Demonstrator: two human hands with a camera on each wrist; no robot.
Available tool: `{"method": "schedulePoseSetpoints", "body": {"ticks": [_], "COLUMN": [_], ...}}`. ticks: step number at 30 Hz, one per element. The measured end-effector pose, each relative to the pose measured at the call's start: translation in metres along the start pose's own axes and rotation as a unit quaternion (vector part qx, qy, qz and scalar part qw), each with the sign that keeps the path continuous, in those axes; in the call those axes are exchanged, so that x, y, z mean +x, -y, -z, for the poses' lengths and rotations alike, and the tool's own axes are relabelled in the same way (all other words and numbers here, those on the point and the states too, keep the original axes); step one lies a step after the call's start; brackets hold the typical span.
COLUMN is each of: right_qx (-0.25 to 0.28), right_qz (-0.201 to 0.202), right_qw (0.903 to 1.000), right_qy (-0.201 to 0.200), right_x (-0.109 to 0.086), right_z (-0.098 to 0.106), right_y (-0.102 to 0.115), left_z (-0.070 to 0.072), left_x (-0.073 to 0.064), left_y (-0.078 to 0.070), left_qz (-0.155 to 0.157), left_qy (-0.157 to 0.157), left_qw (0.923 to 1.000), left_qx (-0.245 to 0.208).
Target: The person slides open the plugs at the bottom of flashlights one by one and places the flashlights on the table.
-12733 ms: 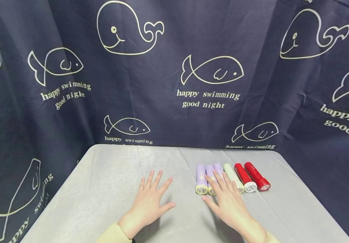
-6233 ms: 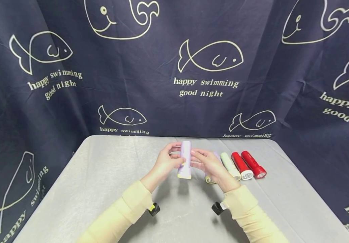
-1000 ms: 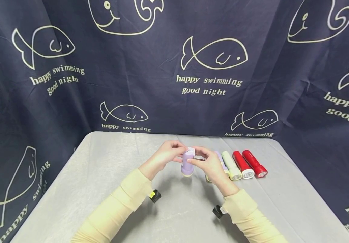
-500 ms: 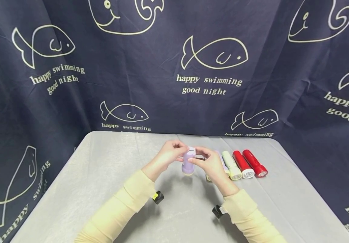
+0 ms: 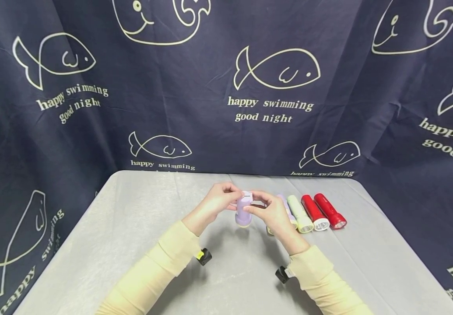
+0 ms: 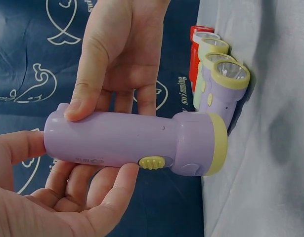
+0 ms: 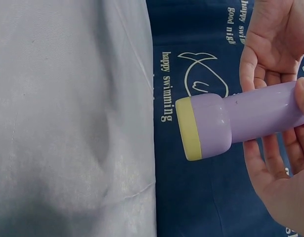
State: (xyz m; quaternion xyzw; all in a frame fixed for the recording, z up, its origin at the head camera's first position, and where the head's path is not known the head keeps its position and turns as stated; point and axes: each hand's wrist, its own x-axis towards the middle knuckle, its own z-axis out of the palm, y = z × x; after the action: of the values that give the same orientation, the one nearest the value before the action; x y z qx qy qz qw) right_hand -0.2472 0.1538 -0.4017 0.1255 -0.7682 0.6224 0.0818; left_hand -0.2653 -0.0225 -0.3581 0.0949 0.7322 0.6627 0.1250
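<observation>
A purple flashlight with a yellow rim is held above the table, its lens end down and its slotted tail end up. My left hand grips it from the left. In the left wrist view, that hand's thumb lies beside the yellow switch and a finger touches the tail end. From the other side, my right hand holds the barrel, its thumb pressed near the tail. The lens is turned away from every view.
To the right, a row lies on the grey table: two purple flashlights, partly behind my right hand, a pale green flashlight, a white-rimmed red flashlight and an all-red flashlight. A dark blue curtain hangs behind.
Earlier both hands were spread, empty, over the table and the row. One purple flashlight was then lifted out and turned tail up. Over the last second, almost nothing has moved.
</observation>
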Motion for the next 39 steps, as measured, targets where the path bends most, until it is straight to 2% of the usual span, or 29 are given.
{"method": "schedulePoseSetpoints", "body": {"ticks": [15, 26, 39], "right_qx": [-0.012, -0.001, 0.0], "right_qz": [-0.009, -0.006, 0.0], "right_qw": [0.9999, 1.0, 0.9999], "right_qy": [-0.002, 0.0, 0.011], "right_x": [0.0016, -0.0009, 0.0004], "right_z": [0.0003, -0.0025, -0.0041], "right_y": [-0.0012, -0.0008, -0.0036], "left_z": [-0.0012, -0.0025, -0.0032], "left_x": [0.0028, 0.0036, -0.0007], "left_y": [0.0036, 0.0057, 0.0052], "left_qz": [0.006, 0.003, -0.006], "left_qy": [-0.005, -0.008, -0.029], "left_qw": [0.9999, 0.9997, 0.9992], "left_qx": [0.011, 0.023, 0.027]}}
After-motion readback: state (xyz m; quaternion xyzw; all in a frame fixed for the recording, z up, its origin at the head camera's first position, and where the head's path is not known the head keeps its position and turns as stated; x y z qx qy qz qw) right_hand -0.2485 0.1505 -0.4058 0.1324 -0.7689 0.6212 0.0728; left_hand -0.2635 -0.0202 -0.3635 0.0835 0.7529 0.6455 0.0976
